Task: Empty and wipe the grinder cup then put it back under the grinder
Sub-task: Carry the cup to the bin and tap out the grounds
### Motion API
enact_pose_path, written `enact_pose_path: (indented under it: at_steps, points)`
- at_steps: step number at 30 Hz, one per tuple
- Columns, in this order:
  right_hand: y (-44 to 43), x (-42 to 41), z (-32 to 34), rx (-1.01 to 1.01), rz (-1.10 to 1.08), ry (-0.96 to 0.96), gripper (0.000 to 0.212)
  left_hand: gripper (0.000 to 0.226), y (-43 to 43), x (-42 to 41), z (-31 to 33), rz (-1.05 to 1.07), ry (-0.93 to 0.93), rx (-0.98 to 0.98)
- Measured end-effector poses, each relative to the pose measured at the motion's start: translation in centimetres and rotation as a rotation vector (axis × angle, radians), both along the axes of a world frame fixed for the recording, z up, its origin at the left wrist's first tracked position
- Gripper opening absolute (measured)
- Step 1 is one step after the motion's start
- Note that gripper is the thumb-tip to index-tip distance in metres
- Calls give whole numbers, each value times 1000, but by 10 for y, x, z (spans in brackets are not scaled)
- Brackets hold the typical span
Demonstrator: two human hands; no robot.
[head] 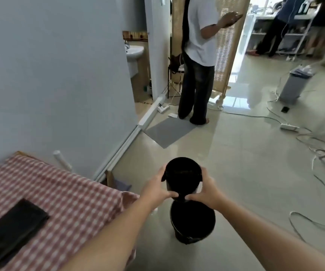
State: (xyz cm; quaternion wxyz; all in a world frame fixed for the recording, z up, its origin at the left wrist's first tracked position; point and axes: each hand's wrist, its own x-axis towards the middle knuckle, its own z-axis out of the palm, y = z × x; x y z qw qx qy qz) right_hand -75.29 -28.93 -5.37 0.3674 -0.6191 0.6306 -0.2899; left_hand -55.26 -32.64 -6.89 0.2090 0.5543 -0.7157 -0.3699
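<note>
Nearest the camera, two bare forearms reach forward. Left hand (155, 189) and right hand (206, 193) both grip a black grinder cup (182, 176) from opposite sides, thumbs meeting along its near lower edge, fingers wrapped round the wall. The cup is held in the air, tipped so its dark top faces away and up; contents cannot be made out. Directly beneath it on the pale tiled floor stands a black bin (193, 222), mouth open upward, lined with a dark bag.

To the left, a table under a red-and-white checked cloth (65, 204); a black folded cloth (13, 231) lies flat on it near the front edge.

Further off, a grey mat (167, 132) lies by the wall. A person in a white shirt (200, 32) and dark trousers stands at its far edge. White cables (314, 192) trail over the floor at right, near a grey lidded bin (294, 85). A washbasin (134, 51) shows through the doorway on the left.
</note>
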Motion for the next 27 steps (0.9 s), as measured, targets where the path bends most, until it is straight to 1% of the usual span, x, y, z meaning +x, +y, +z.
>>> enact_pose_path:
  at_steps: [3, 6, 10, 14, 17, 19, 21, 22, 25, 27]
  points:
    - [3, -36, -26, 87, -53, -38, 106, 111, -7, -37, -23, -53, -8, 85]
    - [6, -57, -60, 212, -87, -90, 104, 113, -14, -56, -55, -96, -11, 190]
    - [2, -73, -122, 379, -142, -145, 108, 112, -27, -70, -116, -148, 16, 390]
    - [-8, -78, -194, 582, -148, -188, 110, 114, -43, -74, -193, -185, 3, 600]
    - [-20, -83, -249, 718, -187, -260, 102, 105, -60, -76, -246, -206, -27, 699]
    - [-30, -84, -284, 775, -229, -294, 103, 96, -74, -78, -279, -206, -49, 759]
    - [-38, -85, -317, 820, -313, -334, 116, 95, -86, -86, -306, -177, -47, 844]
    - [-43, -85, -333, 841, -356, -363, 117, 98, -90, -90, -321, -145, -30, 901]
    - [-56, -82, -373, 886, -488, -531, 105, 107, -99, -102, -354, -12, 37, 1035]
    - [-62, -78, -396, 896, -570, -582, 91, 116, -102, -111, -371, 65, 60, 1074]
